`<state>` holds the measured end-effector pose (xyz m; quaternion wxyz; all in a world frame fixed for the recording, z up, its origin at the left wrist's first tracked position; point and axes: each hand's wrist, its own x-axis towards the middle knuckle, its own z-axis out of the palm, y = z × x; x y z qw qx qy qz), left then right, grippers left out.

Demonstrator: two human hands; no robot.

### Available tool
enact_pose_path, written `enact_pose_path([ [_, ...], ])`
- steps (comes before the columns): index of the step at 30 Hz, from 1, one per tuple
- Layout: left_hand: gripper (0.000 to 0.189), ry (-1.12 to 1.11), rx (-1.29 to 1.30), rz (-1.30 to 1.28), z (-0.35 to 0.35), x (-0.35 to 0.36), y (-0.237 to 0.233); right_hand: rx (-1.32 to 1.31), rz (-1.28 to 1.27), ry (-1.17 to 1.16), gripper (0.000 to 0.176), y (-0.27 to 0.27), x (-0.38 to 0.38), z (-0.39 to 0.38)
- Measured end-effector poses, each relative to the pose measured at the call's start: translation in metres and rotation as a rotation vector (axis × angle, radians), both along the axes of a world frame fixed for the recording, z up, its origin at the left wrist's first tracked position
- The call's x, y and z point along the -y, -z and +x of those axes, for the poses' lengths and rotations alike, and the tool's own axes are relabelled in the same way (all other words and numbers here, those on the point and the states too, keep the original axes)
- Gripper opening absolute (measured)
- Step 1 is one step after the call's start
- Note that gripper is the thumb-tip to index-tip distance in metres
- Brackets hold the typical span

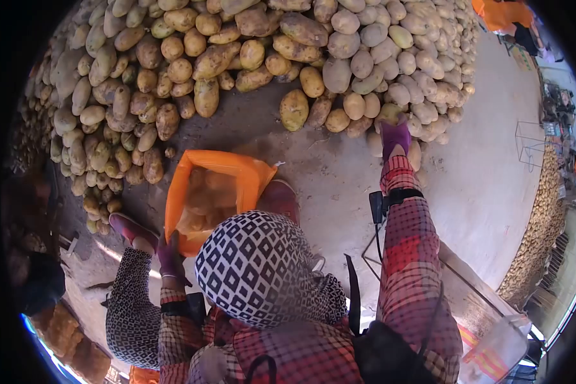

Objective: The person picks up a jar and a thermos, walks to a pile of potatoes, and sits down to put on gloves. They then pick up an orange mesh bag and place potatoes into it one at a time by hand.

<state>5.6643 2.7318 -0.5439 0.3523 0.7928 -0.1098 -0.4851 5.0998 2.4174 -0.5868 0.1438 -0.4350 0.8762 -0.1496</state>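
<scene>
A large heap of yellow-brown potatoes (249, 57) covers the far side of the concrete floor. My right hand (395, 136), in a purple glove on a red plaid sleeve, reaches out to the heap's near edge and lies on a potato (390, 114); its grip is hidden. My left hand (171, 255), also in a purple glove, holds the near rim of an orange mesh bag (237, 169). The bag stands open on the floor, with potatoes showing through its mesh. A black-and-white patterned head covering (256, 269) fills the lower middle of the view.
Dark red shoes sit at the bag's left (131, 227) and right (280, 198). Bare concrete floor (486, 179) stretches to the right. A second row of potatoes (541, 217) runs along the right edge, beside a wire frame (530, 142). Orange sacks (64, 326) lie at the lower left.
</scene>
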Motion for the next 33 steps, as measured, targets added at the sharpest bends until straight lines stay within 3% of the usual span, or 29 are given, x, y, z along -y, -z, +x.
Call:
enact_pose_path([
  [2,0.04,0.195,0.194,-0.105,0.007,-0.006,0.013,-0.186,0.028,0.074,0.07,0.006,0.019,0.016],
  [3,0.038,0.175,0.213,-0.189,-0.005,0.0,0.003,-0.171,0.114,0.065,0.068,0.01,0.029,0.013],
  [4,0.038,-0.031,0.048,-0.026,-0.018,0.023,-0.022,-0.138,0.136,-0.114,0.068,0.044,0.04,-0.024],
  [7,0.045,0.035,0.173,0.088,-0.027,0.033,-0.036,-0.088,0.209,-0.056,0.072,0.012,0.052,-0.008],
  [8,0.047,0.004,0.222,0.073,-0.026,0.025,-0.026,0.087,0.189,-0.29,0.091,0.014,0.042,-0.029],
  [9,0.049,-0.018,0.265,0.048,-0.024,0.018,-0.012,-0.255,0.087,-0.269,0.105,0.098,0.045,-0.093],
  [10,0.05,-0.012,0.271,0.032,-0.023,0.017,-0.009,-0.086,-0.036,-0.116,0.089,0.054,0.042,-0.03],
  [11,0.051,0.008,0.267,0.016,-0.023,0.017,-0.007,-0.072,-0.028,-0.127,0.089,0.064,0.043,-0.035],
  [13,0.048,0.021,0.253,0.01,-0.02,0.021,-0.005,-0.062,0.115,-0.315,0.107,0.085,0.051,-0.069],
  [15,0.047,0.054,0.244,0.054,-0.019,0.026,-0.011,0.269,-0.052,-0.203,0.098,0.069,0.042,-0.042],
  [18,0.046,0.066,0.275,0.092,-0.021,0.032,-0.015,0.739,-0.065,0.23,0.09,-0.011,-0.02,0.045],
  [20,0.045,0.081,0.319,0.078,-0.014,0.023,-0.004,1.03,-0.106,0.147,0.071,-0.033,-0.05,0.091],
  [21,0.045,0.111,0.36,0.073,-0.013,0.02,0.004,1.174,-0.044,-0.062,0.065,-0.035,-0.065,0.105],
  [22,0.042,0.063,0.295,0.046,-0.015,0.022,0.001,1.236,0.054,-0.254,0.063,-0.022,-0.08,0.108],
  [23,0.04,0.023,0.221,0.02,-0.018,0.024,-0.005,1.279,0.051,-0.413,0.064,-0.075,-0.081,0.168],
  [24,0.037,-0.033,0.169,-0.005,-0.024,0.027,-0.009,1.389,0.132,-0.561,0.069,-0.06,-0.088,0.182],
  [25,0.034,-0.092,0.128,-0.029,-0.028,0.03,-0.011,1.357,0.233,-0.618,0.073,-0.061,-0.092,0.215],
  [26,0.032,-0.112,0.104,-0.045,-0.029,0.031,-0.01,1.228,0.356,-0.869,0.074,-0.063,-0.091,0.234],
  [27,0.029,-0.14,0.09,-0.053,-0.029,0.03,-0.013,1.233,0.421,-0.955,0.069,-0.051,-0.097,0.246],
  [29,0.028,-0.109,0.1,-0.062,-0.025,0.026,-0.015,1.108,0.541,-0.799,0.062,-0.036,-0.1,0.238],
  [31,0.027,-0.105,0.12,-0.056,-0.024,0.026,-0.016,1.106,0.134,-0.489,0.054,-0.004,-0.103,0.196],
  [33,0.029,-0.016,0.128,-0.018,-0.025,0.023,-0.016,0.661,-0.083,-0.336,0.047,0.006,-0.087,0.14],
])
